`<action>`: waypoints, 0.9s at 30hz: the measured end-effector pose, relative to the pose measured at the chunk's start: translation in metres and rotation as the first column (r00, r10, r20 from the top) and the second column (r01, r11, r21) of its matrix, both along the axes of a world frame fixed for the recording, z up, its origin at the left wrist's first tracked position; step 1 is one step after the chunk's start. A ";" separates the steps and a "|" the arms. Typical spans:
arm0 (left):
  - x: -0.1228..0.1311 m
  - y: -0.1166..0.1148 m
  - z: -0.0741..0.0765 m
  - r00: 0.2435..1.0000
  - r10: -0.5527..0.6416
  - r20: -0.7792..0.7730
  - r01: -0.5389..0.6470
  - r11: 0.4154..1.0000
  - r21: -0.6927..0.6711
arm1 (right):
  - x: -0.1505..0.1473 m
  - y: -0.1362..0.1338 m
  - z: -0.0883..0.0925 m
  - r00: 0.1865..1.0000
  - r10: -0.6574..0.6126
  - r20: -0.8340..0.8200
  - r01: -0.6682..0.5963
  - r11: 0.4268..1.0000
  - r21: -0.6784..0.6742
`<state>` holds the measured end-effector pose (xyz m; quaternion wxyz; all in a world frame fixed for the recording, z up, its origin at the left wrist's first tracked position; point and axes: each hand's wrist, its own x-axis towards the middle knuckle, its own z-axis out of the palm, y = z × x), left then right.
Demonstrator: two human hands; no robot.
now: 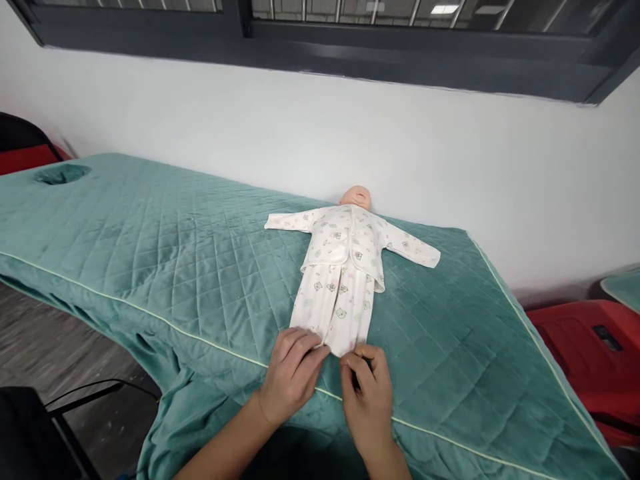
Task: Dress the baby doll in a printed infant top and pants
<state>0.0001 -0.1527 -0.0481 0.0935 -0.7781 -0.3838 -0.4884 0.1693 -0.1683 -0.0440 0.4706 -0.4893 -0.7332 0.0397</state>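
A baby doll [356,196] lies on its back on the green quilted bed cover, its head near the wall. It wears a white printed jacket [345,233], buttoned at the front, with both sleeves stretched out sideways. White printed pants [327,303] cover its legs. My left hand [293,373] pinches the left pant leg by its lower end. At the hem of the other leg, my right hand [367,390] has thumb and fingers closed on the cloth. The doll's feet and hands do not show.
The green quilted cover [200,240] spreads over a long bed with a face hole [63,174] at the far left. Behind it stands a white wall [200,113] below a dark window frame [300,50]. Red chairs [585,353] stand at the right.
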 end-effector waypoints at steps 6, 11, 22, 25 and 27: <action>0.002 -0.003 -0.006 0.999 0.037 0.028 -0.039 0.997 0.069 | 0.000 0.000 0.004 1.000 0.013 -0.013 -0.013 1.000 0.001; 0.001 -0.003 -0.011 0.999 0.049 0.015 -0.050 0.996 0.071 | -0.001 0.002 0.006 1.000 0.008 -0.007 -0.008 1.000 -0.005; -0.022 0.011 0.007 0.896 0.134 0.423 -0.007 0.958 -0.288 | 0.023 -0.011 0.013 0.996 0.053 -0.075 -0.057 0.997 -0.050; -0.039 0.054 0.016 0.724 0.270 0.634 0.101 0.869 -0.485 | 0.044 0.014 0.018 0.968 -0.049 -0.246 0.012 0.989 -0.148; -0.047 0.091 0.025 0.587 0.327 0.741 0.285 0.773 -0.567 | 0.057 0.051 0.023 0.893 -0.197 -0.404 0.071 0.949 -0.307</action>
